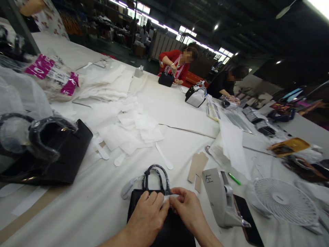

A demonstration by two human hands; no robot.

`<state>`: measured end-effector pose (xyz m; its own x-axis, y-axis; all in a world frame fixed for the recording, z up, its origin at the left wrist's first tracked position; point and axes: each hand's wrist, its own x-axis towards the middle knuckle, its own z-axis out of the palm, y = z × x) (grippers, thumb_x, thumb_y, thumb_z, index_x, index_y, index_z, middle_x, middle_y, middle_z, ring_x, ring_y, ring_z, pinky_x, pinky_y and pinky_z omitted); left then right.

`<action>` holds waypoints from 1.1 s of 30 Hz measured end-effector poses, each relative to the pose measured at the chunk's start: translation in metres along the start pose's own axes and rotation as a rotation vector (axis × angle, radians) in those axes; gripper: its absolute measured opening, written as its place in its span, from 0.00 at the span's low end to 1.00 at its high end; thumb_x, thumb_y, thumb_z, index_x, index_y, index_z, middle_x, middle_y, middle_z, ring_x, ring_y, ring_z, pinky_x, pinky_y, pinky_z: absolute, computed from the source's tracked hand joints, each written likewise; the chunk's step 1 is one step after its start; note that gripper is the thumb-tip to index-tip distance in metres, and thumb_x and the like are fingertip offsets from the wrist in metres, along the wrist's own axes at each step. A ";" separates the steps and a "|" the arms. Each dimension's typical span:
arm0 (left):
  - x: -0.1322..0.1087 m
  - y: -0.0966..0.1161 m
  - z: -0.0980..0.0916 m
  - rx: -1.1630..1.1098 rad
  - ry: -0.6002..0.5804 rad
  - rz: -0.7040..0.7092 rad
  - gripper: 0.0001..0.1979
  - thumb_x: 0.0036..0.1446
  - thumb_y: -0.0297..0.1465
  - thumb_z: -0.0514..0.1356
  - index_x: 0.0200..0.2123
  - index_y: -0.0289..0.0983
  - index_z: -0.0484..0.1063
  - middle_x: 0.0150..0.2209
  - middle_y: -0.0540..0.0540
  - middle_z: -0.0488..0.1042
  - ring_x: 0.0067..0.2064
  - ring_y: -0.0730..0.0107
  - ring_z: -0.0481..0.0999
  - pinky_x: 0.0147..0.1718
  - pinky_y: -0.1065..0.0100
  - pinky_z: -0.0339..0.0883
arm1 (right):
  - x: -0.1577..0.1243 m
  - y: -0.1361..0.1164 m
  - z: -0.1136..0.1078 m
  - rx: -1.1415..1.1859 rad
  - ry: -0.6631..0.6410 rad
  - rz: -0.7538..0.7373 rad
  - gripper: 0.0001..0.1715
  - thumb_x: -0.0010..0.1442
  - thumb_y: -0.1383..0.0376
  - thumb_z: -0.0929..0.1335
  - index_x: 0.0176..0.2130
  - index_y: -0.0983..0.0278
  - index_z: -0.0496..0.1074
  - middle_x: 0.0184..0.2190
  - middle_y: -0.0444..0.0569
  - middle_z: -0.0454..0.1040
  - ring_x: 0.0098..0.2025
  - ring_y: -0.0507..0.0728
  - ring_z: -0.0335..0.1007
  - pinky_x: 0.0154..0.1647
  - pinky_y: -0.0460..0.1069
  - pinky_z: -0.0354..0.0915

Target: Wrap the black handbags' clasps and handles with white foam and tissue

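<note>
A small black handbag (136,209) with wrapped handles (156,176) lies on the white table right in front of me. My left hand (147,214) and my right hand (186,207) rest on its top edge. Both pinch a thin white strip (171,197) stretched between their fingertips at the bag's opening. A grey tape dispenser (218,195) stands just right of my right hand.
A larger black handbag (59,154) lies at the left among plastic wrap. White paper pieces (133,127) cover the table's middle. A small white fan (282,200), a green pen (234,178) and a phone (248,219) lie right. Two people work on bags at the far side.
</note>
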<state>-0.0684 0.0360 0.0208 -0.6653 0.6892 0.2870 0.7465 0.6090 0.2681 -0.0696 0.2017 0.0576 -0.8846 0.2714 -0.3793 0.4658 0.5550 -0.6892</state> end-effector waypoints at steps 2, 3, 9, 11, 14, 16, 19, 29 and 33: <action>0.000 -0.001 0.001 -0.015 0.011 -0.011 0.15 0.63 0.26 0.54 0.53 0.37 0.63 0.37 0.46 0.65 0.36 0.62 0.65 0.34 0.59 0.59 | 0.002 -0.002 0.001 -0.053 0.003 0.004 0.11 0.48 0.66 0.65 0.34 0.64 0.72 0.16 0.42 0.72 0.18 0.52 0.65 0.20 0.45 0.59; 0.000 -0.002 0.001 -0.022 0.014 -0.014 0.14 0.63 0.26 0.54 0.53 0.37 0.64 0.36 0.47 0.65 0.36 0.62 0.65 0.34 0.59 0.59 | 0.003 -0.003 0.002 -0.081 -0.005 -0.001 0.09 0.48 0.66 0.65 0.32 0.64 0.73 0.15 0.42 0.72 0.17 0.52 0.65 0.20 0.45 0.58; -0.001 -0.008 0.006 -0.067 0.055 -0.001 0.10 0.63 0.26 0.55 0.48 0.37 0.65 0.37 0.47 0.65 0.37 0.63 0.65 0.34 0.60 0.59 | 0.001 -0.012 -0.004 -0.220 -0.129 -0.160 0.12 0.56 0.61 0.65 0.32 0.61 0.78 0.17 0.43 0.74 0.21 0.55 0.71 0.23 0.46 0.62; -0.002 -0.009 0.007 -0.083 0.062 0.005 0.09 0.63 0.27 0.55 0.47 0.37 0.66 0.37 0.47 0.65 0.37 0.63 0.65 0.34 0.60 0.59 | -0.002 -0.015 -0.011 -0.294 -0.205 -0.321 0.13 0.59 0.62 0.64 0.36 0.59 0.78 0.26 0.45 0.79 0.29 0.58 0.75 0.27 0.46 0.64; -0.001 -0.011 0.006 -0.099 0.055 0.010 0.08 0.63 0.27 0.56 0.46 0.38 0.66 0.36 0.48 0.66 0.37 0.63 0.65 0.34 0.60 0.59 | -0.002 -0.013 -0.022 -0.483 -0.275 -0.513 0.13 0.62 0.65 0.64 0.44 0.56 0.75 0.31 0.44 0.80 0.32 0.57 0.77 0.29 0.45 0.64; 0.000 -0.012 0.004 -0.110 0.037 -0.002 0.08 0.63 0.27 0.57 0.46 0.38 0.66 0.36 0.48 0.66 0.37 0.63 0.66 0.34 0.60 0.59 | 0.001 -0.009 -0.027 -0.762 -0.264 -0.621 0.16 0.61 0.67 0.66 0.49 0.56 0.72 0.28 0.43 0.80 0.29 0.56 0.76 0.26 0.44 0.61; 0.003 -0.015 -0.001 -0.127 0.005 -0.021 0.09 0.64 0.26 0.55 0.47 0.40 0.66 0.35 0.49 0.66 0.37 0.63 0.66 0.34 0.60 0.60 | 0.010 -0.006 -0.028 -1.118 -0.226 -0.746 0.16 0.57 0.67 0.71 0.47 0.57 0.70 0.23 0.41 0.76 0.25 0.56 0.73 0.23 0.45 0.56; 0.007 -0.025 -0.007 -0.249 -0.145 -0.056 0.25 0.56 0.14 0.51 0.53 0.40 0.62 0.38 0.47 0.68 0.39 0.61 0.67 0.37 0.60 0.64 | 0.040 -0.017 -0.023 -1.316 -0.317 -1.184 0.07 0.55 0.63 0.70 0.31 0.63 0.68 0.29 0.48 0.69 0.33 0.59 0.65 0.29 0.52 0.61; 0.008 -0.029 -0.008 -0.418 -0.212 -0.231 0.17 0.58 0.17 0.52 0.49 0.37 0.65 0.42 0.44 0.67 0.42 0.62 0.68 0.43 0.60 0.65 | 0.025 -0.024 -0.022 -1.118 -0.248 -0.983 0.09 0.55 0.70 0.69 0.38 0.64 0.69 0.35 0.49 0.71 0.37 0.59 0.67 0.36 0.52 0.66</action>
<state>-0.0957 0.0208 0.0224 -0.7632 0.6462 -0.0035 0.4843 0.5756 0.6589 -0.1035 0.2128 0.0779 -0.7448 -0.6262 -0.2306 -0.6510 0.7578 0.0449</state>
